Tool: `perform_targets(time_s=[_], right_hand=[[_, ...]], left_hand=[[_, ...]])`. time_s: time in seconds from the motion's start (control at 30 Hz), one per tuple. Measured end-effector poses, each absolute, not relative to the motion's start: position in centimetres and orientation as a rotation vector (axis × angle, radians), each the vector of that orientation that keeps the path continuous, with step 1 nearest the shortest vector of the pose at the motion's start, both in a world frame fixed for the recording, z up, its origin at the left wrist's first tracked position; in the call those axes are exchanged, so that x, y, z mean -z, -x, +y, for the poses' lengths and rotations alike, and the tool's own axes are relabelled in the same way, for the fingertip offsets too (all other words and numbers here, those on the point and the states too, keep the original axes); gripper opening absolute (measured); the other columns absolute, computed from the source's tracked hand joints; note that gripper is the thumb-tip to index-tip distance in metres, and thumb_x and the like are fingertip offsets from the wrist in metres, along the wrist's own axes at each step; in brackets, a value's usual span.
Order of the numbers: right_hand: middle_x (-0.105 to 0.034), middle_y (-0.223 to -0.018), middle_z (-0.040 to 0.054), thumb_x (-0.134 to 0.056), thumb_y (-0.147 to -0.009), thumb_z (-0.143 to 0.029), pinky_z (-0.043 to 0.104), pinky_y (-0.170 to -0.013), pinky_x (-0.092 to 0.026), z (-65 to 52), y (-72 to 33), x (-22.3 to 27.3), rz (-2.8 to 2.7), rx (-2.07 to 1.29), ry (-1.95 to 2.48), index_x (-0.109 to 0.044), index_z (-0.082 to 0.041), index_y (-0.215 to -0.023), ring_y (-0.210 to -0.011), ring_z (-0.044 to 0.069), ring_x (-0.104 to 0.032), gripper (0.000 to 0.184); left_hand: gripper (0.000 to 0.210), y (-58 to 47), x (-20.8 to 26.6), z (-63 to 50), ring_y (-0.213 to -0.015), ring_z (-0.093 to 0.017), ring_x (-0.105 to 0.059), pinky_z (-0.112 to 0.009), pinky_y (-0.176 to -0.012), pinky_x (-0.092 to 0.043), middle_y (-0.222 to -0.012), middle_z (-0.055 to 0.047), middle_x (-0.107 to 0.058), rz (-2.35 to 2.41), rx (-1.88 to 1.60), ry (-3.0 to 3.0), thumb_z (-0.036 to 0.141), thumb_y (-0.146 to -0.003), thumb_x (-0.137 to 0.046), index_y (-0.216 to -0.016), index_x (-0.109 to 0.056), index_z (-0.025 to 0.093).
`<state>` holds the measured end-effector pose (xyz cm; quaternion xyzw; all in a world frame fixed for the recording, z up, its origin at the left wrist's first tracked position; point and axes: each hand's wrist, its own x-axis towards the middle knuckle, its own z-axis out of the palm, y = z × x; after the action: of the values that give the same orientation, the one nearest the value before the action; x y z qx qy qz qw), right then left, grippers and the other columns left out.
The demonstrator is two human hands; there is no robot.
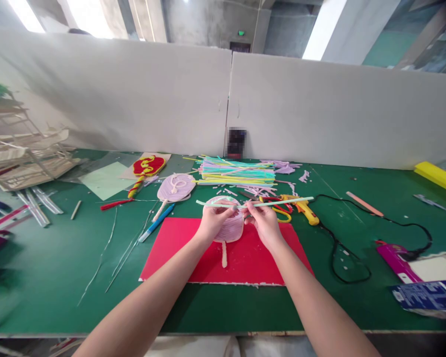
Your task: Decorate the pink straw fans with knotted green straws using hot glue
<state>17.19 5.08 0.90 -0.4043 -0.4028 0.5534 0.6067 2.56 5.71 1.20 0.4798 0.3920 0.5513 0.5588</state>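
Note:
My left hand and my right hand pinch a pale green pipe cleaner and stretch it level between them. Its longer end sticks out to the right, a short end to the left. Below my fingers is a round lilac fan made of rows of pipe cleaner, with a cream rim and a short cream handle pointing toward me. A red board lies beneath it on the green table. My hands cover part of the fan's upper half.
Behind lies a bundle of coloured pipe cleaners. Scissors and a yellow glue gun with a black cable sit on the right. To the left are another lilac fan, a red-and-yellow fan and a blue pen.

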Motion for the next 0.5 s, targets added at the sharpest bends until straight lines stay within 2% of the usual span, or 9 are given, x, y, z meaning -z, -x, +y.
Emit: perform_targets(time_s=[0.13, 0.27, 0.5], right_hand=[[-0.064, -0.063, -0.0004, -0.072, -0.065, -0.043, 0.022, -0.045, -0.047, 5.22, -17.51, -0.96, -0.865, -1.248, 0.945, -0.06, -0.018, -0.076, -0.053, 0.011, -0.057, 0.029], [-0.062, -0.06, -0.0009, -0.07, -0.068, -0.043, 0.02, -0.044, -0.046, 5.51, -17.91, -0.8, -0.814, -1.184, 0.936, -0.058, -0.018, -0.077, -0.051, 0.009, -0.055, 0.03], [-0.061, -0.059, -0.0014, -0.071, -0.068, -0.042, 0.018, -0.043, -0.045, 5.72, -18.19, -0.74, -0.744, -1.126, 0.917, -0.059, -0.017, -0.072, -0.049, 0.007, -0.053, 0.028]], left_hand=[[0.027, -2.33, -1.13, 6.01, -0.063, -0.015, -0.063, -0.028, -0.067, -0.05, -0.065, -0.003, -0.067, 0.951, -1.377, -1.018, 0.036, -0.061, -0.074, -0.074, -0.067, 0.013], [0.028, -1.95, -0.97, 6.31, -0.066, -0.013, -0.064, -0.026, -0.069, -0.05, -0.069, -0.003, -0.068, 0.94, -1.476, -0.909, 0.036, -0.065, -0.072, -0.078, -0.065, 0.013], [0.026, -1.72, -1.21, 6.28, -0.071, -0.012, -0.064, -0.022, -0.066, -0.049, -0.069, -0.001, -0.065, 0.914, -1.579, -0.804, 0.035, -0.064, -0.073, -0.072, -0.06, 0.014]])
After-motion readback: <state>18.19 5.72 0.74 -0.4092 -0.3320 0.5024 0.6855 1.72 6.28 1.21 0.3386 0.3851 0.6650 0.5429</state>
